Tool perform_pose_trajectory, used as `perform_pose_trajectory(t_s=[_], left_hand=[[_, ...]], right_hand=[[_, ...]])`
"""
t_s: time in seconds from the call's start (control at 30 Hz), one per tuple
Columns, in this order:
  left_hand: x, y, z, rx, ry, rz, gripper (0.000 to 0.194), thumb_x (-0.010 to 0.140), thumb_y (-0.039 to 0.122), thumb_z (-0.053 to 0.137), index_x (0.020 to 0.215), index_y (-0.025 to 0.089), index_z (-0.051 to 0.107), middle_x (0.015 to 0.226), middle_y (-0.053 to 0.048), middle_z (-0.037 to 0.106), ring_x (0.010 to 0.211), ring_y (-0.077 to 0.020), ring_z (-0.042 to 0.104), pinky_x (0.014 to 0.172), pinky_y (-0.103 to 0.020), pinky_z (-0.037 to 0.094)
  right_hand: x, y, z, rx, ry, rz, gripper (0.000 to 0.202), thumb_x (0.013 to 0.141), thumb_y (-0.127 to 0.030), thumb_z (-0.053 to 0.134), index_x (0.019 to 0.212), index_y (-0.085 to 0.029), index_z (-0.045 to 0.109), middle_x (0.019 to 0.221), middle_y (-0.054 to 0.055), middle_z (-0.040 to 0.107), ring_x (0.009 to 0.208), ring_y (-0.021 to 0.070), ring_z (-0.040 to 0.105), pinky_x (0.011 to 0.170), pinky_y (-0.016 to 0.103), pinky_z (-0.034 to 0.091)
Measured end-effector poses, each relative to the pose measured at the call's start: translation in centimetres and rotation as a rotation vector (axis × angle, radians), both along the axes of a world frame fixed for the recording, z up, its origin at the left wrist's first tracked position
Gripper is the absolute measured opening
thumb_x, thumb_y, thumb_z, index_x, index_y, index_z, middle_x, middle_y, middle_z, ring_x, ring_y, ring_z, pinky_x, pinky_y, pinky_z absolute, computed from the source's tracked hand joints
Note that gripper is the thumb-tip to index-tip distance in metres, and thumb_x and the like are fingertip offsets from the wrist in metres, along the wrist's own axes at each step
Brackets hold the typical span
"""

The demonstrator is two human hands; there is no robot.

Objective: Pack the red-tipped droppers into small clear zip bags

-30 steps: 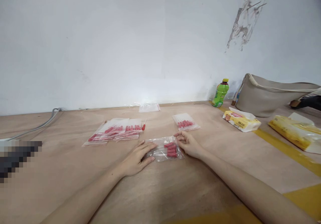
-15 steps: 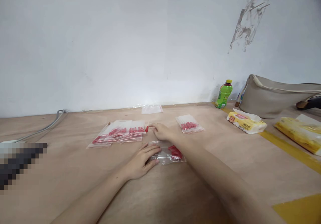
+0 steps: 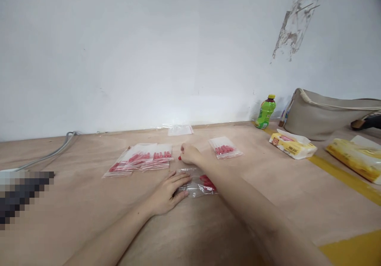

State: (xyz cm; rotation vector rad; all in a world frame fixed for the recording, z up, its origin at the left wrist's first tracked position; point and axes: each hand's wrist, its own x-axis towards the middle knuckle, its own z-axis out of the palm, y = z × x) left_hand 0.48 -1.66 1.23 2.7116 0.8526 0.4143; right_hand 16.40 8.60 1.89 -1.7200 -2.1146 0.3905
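My left hand (image 3: 168, 192) lies flat, fingers stretched, over the left end of a clear plastic bag (image 3: 195, 188) that has several red-handled pieces (image 3: 207, 182) inside. Just beyond that bag, the fingers of my right hand (image 3: 189, 155) are closed on a small red-handled piece (image 3: 179, 158), whose red end pokes out at the left; the rest of it is hidden. To the left, several small zip bags (image 3: 150, 157) overlap in a pile, with red-handled pieces in them. Another zip bag (image 3: 225, 147) of the same kind rests to the right of my right hand.
Flat plastic bags (image 3: 180, 130) lie by the wall. At the right stand a green bottle (image 3: 266, 113), a tissue pack (image 3: 293, 144), a second yellow pack (image 3: 355, 159) and a grey handbag (image 3: 321, 117). A cable (image 3: 64, 145) and a pixelated dark object (image 3: 26, 194) are at the left.
My right hand has drawn slightly right, away from the pile of zip bags, and its fingers have curled in around the red-handled piece. My left hand stays on the clear bag.
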Motion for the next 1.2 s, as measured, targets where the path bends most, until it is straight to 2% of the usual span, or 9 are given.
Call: perform_pose_trajectory(t_s=[0.1,0.2,0.3,0.37,0.47,0.6,0.77,0.9,1.2], left_hand=[[0.0,0.0,0.0,0.012,-0.013,-0.001,0.041,0.089,0.037,0.039,0.128,0.025,0.042,0.131,-0.004,0.045,0.124,-0.0206,0.036,0.107,-0.045,0.019],[0.0,-0.1,0.0,0.021,-0.017,0.006,0.041,0.089,0.037,0.039,0.127,0.025,0.042,0.131,-0.005,0.045,0.124,-0.0207,0.036,0.106,-0.044,0.022],[-0.1,-0.1,0.0,0.017,-0.016,0.005,0.04,0.089,0.036,0.039,0.127,0.025,0.043,0.131,-0.004,0.046,0.124,-0.0203,0.036,0.106,-0.043,0.024],[-0.1,-0.1,-0.1,0.017,-0.01,0.002,0.04,0.089,0.036,0.039,0.127,0.026,0.042,0.131,-0.004,0.046,0.124,-0.0199,0.036,0.106,-0.043,0.023],[-0.1,-0.1,0.0,0.015,-0.002,0.004,0.04,0.089,0.036,0.039,0.128,0.026,0.041,0.131,-0.003,0.046,0.124,-0.0197,0.036,0.106,-0.044,0.022],[-0.1,0.0,0.1,0.014,0.006,0.003,0.041,0.089,0.037,0.038,0.129,0.027,0.04,0.132,-0.003,0.044,0.124,-0.0192,0.036,0.107,-0.043,0.022],[-0.2,0.1,0.0,0.01,-0.002,0.01,0.041,0.089,0.038,0.038,0.129,0.027,0.04,0.132,-0.003,0.045,0.124,-0.0185,0.037,0.107,-0.042,0.023],[-0.3,0.1,0.0,0.01,0.003,0.01,0.041,0.089,0.038,0.038,0.129,0.027,0.04,0.132,-0.003,0.045,0.124,-0.0191,0.036,0.106,-0.043,0.023],[-0.2,0.1,0.0,0.004,-0.011,0.004,0.041,0.089,0.037,0.039,0.129,0.027,0.04,0.132,-0.002,0.045,0.123,-0.0188,0.037,0.106,-0.042,0.024]], right_hand=[[0.4,-0.6,0.0,0.002,0.029,0.068,0.022,0.075,-0.021,0.047,0.093,-0.019,0.059,0.096,0.006,0.065,0.086,0.0179,0.059,0.072,0.025,0.041],[0.3,-1.0,-0.1,0.027,0.057,0.053,0.017,0.075,-0.029,0.05,0.081,-0.017,0.061,0.087,0.008,0.066,0.079,0.0197,0.058,0.069,0.027,0.041],[0.7,-1.8,0.0,0.077,0.101,0.005,0.014,0.071,-0.022,0.055,0.082,-0.015,0.059,0.084,0.008,0.065,0.076,0.0192,0.057,0.066,0.027,0.04],[1.9,-2.7,0.2,0.12,0.143,-0.023,0.016,0.074,-0.016,0.049,0.088,-0.016,0.058,0.084,0.007,0.064,0.075,0.0163,0.057,0.067,0.026,0.04],[5.4,-4.7,0.3,0.192,0.25,-0.071,0.027,0.079,-0.019,0.044,0.105,-0.017,0.051,0.081,0.004,0.063,0.072,0.0143,0.055,0.065,0.025,0.04],[11.7,-8.2,-0.4,0.194,0.763,0.012,0.02,0.071,-0.032,0.058,0.083,-0.017,0.059,0.079,0.004,0.062,0.065,0.0127,0.053,0.06,0.024,0.04],[17.0,-11.1,-1.3,0.17,1.15,-0.226,0.032,0.066,-0.049,0.062,0.074,-0.018,0.062,0.063,-0.002,0.056,0.049,0.0072,0.042,0.048,0.021,0.033],[17.6,-11.5,-1.4,0.184,1.252,-0.324,0.037,0.063,-0.053,0.064,0.066,-0.017,0.056,0.054,-0.005,0.048,0.043,0.0053,0.035,0.041,0.02,0.024],[16.1,-11.4,-2.5,0.086,1.055,-0.264,0.041,0.068,-0.059,0.055,0.064,-0.019,0.051,0.046,-0.007,0.037,0.038,0.0061,0.028,0.038,0.022,0.018]])
